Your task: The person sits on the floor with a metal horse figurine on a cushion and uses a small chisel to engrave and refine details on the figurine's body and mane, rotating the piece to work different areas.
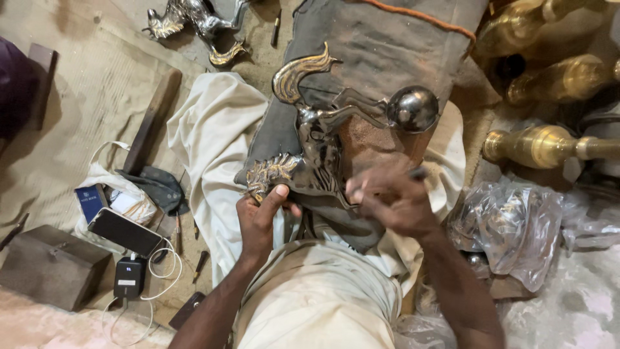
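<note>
1. A grey cloth [381, 45] with an orange edge lies over the person's outstretched legs, on top of a white garment [213, 142].
2. A metal horse [323, 139] lies on this cloth, in the lap. It is silver with a gold tail and gold mane, and its forelegs meet a silver ball [413, 108].
3. Brass stands [549, 145] lie at the right, well apart from the horse; crumpled plastic wrap [510, 226] sits below them.
4. A second horse [194, 22] lies on the floor at the top left.
5. The left hand [261, 216] grips the horse at the gold mane, thumb pressed against it, fingers curled under.
6. The right hand [391, 200] is just beside the horse's body, its fingers closed around a small dark tool [418, 173]. It is blurred, so I cannot tell whether the tool touches the metal.
7. A phone [126, 231] and a charger [129, 274] lie at the left, by a wooden box [51, 262].
</note>
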